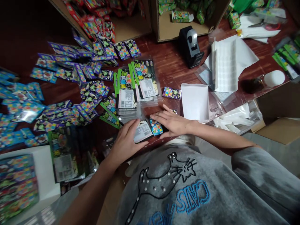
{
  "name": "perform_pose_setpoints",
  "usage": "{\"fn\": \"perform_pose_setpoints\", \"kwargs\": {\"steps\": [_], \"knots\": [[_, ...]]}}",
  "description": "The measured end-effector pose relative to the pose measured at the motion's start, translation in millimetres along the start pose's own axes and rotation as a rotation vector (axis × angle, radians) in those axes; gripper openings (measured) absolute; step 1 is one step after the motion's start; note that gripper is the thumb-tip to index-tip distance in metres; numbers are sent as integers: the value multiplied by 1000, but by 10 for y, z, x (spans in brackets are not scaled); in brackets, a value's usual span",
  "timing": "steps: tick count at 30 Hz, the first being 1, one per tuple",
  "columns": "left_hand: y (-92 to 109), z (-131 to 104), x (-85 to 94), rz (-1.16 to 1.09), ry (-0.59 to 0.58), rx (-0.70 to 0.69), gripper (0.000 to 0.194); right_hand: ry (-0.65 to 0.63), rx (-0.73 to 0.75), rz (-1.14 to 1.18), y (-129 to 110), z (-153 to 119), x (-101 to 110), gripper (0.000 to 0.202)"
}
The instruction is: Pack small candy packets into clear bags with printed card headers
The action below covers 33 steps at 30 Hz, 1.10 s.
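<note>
My left hand (125, 140) rests with its fingers apart at the left edge of a clear bag with a white label (142, 131), near the table's front edge. To the right, my right hand (170, 122) lies spread over a small blue packet (156, 127), its fingertips touching the top of it. Part of a dark packet shows behind the right hand's fingers. A purple packet (172, 93) lies just beyond that hand, beside a stack of white paper (195, 101). Behind the hands are green and black printed bags (145, 78) with white labels.
Purple packets (90, 93) and blue packets (22, 100) are heaped at the left. Cardboard boxes of red packets (100, 25) and green packets (180, 16) stand behind. A black tape dispenser (190, 47), label sheets (226, 67) and a white-capped bottle (274, 78) are at the right.
</note>
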State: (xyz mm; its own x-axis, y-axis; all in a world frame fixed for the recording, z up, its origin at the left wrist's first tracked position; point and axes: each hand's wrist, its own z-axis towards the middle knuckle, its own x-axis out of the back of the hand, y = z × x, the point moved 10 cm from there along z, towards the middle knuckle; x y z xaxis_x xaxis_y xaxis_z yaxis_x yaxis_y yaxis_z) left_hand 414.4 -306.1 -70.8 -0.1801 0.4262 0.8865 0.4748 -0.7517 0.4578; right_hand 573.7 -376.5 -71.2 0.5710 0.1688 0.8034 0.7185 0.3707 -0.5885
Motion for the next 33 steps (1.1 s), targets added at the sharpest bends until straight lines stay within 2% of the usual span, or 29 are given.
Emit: {"fn": "perform_pose_setpoints", "kwargs": {"steps": [3, 6, 9, 13, 15, 18, 24, 27, 30, 33], "knots": [[120, 38, -41, -33, 28, -40, 95, -31, 36, 64, -70, -7, -69, 99], [267, 92, -94, -42, 24, -113, 87, -56, 59, 83, -93, 41, -32, 106], [338, 149, -94, -18, 60, -137, 82, -6, -2, 13, 9, -19, 167, 117], [343, 210, -104, 2, 75, -114, 84, 80, -198, -150, 247, -345, 478, 125], [361, 248, -121, -11, 64, -112, 83, 62, -245, -195, 311, -468, 506, 115], [408, 313, -150, -26, 43, -120, 82, 12, -204, -149, 346, -481, 444, 98], [408, 370, -157, -75, 22, -80, 83, -10, -59, 115, 454, -433, 466, 100], [430, 402, -186, -100, 11, -74, 84, 12, -33, 140, 472, -394, 480, 97], [489, 462, -199, -90, 51, -89, 82, 12, -44, 67, 459, -264, 436, 89], [483, 507, -171, -57, 144, -51, 81, 10, -46, -10, 413, -149, 410, 77]]}}
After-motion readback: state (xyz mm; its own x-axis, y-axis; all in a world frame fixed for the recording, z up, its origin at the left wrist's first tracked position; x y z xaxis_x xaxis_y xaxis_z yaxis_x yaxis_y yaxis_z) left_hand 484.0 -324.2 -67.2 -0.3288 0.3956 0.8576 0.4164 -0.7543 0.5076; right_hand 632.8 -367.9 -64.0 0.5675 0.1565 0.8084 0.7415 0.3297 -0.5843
